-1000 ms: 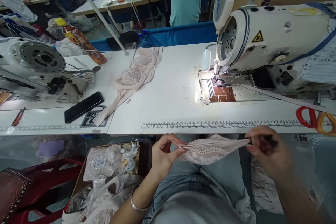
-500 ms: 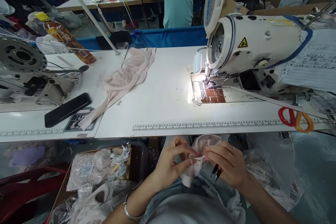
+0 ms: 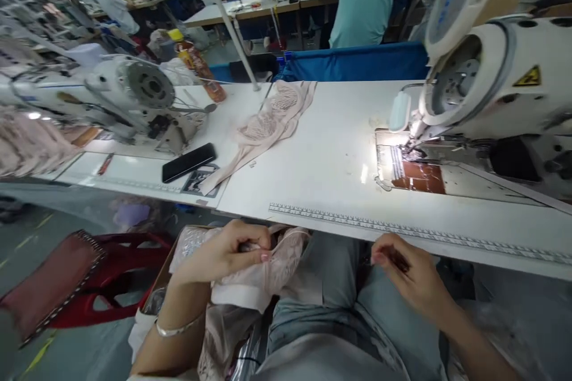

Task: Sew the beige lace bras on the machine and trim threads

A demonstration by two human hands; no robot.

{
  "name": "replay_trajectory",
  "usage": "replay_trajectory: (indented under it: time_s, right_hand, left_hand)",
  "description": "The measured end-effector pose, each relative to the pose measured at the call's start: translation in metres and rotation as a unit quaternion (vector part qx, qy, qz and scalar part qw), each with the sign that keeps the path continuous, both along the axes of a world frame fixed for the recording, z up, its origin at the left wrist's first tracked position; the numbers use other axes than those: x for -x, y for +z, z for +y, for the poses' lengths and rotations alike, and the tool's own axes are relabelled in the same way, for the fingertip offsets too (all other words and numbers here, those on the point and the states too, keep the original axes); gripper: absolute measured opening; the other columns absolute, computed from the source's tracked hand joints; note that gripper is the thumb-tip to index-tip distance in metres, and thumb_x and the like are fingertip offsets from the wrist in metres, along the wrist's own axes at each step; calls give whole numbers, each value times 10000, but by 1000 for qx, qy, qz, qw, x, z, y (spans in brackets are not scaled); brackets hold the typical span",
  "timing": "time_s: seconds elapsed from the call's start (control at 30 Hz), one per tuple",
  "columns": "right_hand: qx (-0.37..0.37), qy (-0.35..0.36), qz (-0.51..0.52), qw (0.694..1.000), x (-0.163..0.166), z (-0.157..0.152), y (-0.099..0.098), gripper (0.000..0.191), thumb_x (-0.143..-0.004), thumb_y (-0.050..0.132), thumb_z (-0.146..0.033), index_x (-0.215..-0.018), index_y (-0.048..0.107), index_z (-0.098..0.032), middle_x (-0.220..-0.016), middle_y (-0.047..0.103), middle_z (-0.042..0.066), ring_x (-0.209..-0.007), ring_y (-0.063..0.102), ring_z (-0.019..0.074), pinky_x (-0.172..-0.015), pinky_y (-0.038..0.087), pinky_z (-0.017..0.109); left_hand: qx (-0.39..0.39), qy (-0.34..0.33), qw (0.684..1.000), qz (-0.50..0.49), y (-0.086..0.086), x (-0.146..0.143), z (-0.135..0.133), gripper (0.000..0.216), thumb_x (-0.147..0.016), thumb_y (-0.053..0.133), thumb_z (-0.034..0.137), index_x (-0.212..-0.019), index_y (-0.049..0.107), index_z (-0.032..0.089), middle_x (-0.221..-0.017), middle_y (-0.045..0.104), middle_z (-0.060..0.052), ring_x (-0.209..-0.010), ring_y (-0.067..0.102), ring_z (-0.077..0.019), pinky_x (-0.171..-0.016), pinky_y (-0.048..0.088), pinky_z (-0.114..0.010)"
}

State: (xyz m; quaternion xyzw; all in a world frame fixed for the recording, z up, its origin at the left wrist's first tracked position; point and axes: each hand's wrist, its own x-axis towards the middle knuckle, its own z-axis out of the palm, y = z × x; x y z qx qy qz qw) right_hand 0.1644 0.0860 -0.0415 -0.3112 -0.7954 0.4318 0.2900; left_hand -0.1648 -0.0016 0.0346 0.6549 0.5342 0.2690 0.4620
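Observation:
My left hand is closed, thumb against fingers, on the edge of a pale pink lace bra. The bra hangs over my left thigh and the box beside it, below the table edge. My right hand is apart from it, above my right thigh near the table edge. Its fingers are curled in; something dark shows in the palm, but I cannot make it out. Another pale pink bra lies on the white table, its strap reaching toward the front left.
A sewing machine with a lit needle area stands at right, another sewing machine at left. A black phone, a bottle and a printed ruler strip are on the table. A red chair stands at lower left.
My hands have parted. The left has carried the bra leftward; the right has moved away from it, and the dark-tipped snips it showed are no longer clearly visible. The view has turned left.

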Motion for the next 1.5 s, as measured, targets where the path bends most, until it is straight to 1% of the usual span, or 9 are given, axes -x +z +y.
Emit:
replay_trajectory:
  time_s: [0.17,0.33,0.47,0.63,0.73,0.93,1.13,1.33,1.5]
  right_hand:
    - [-75,83,9,994,58,-8,4,247,-947,579,-244,-1189,629,-260,-880,532,31,-705,574,151,-584,519,249]
    - [-96,111,-41,988,69,-5,-4,170,-806,561,-72,-873,645,-203,-939,570,51,-681,566,150,-567,475,262]
    - [-7,126,-29,992,52,4,-3,160,-839,539,-83,-817,625,-217,-808,649,20,-659,603,160,-563,454,254]
    - [140,67,-21,988,44,9,2,273,-958,571,-420,-823,708,-227,-557,604,-11,-463,563,151,-425,379,250]
    - [154,24,-40,987,51,10,1,383,-961,524,-540,-824,696,-226,-485,600,-5,-443,588,179,-426,412,265]
    - [-52,-110,-90,988,64,12,-9,277,-961,477,-490,-856,560,-248,-548,650,-6,-426,613,191,-409,412,267]
    - [-285,-140,-200,927,68,18,-15,173,-969,415,-294,-869,533,-216,-589,637,23,-483,621,214,-375,325,242]
    - [-393,-115,-204,889,66,20,-17,131,-965,467,-150,-937,595,-153,-737,662,47,-556,606,171,-402,344,237]
    - [-513,-43,-186,837,43,19,-18,341,-906,425,77,-1006,675,-131,-809,693,44,-660,610,152,-532,402,260]
  left_hand:
    - [35,-112,993,-15,7,-21,5,208,-921,624,279,-732,656,197,-686,628,-19,-627,525,-143,-629,399,-245]
    - [73,-117,988,-71,10,-19,-4,187,-904,648,317,-768,710,205,-686,644,-55,-606,543,-167,-609,440,-263]
    - [79,-76,993,-36,10,18,-4,239,-883,663,376,-754,714,182,-661,628,-58,-587,531,-168,-592,440,-257]
    - [70,-4,990,119,2,44,10,229,-905,544,329,-800,672,171,-695,616,-23,-611,488,-141,-603,386,-232]
    - [70,38,967,241,-8,43,25,210,-881,490,277,-770,647,193,-634,576,11,-569,441,-132,-572,319,-241]
    - [81,127,927,343,-28,36,52,119,-856,548,255,-895,654,218,-786,685,-7,-733,592,-193,-646,366,-273]
    - [93,132,919,361,-29,33,61,64,-868,595,244,-898,646,219,-816,697,-16,-780,606,-214,-653,345,-281]
    - [98,127,920,358,-30,35,60,30,-869,590,241,-874,618,230,-781,686,1,-770,600,-211,-657,335,-279]
    - [90,124,925,347,-36,37,60,59,-853,533,243,-873,585,224,-756,663,-6,-728,591,-207,-655,356,-285]
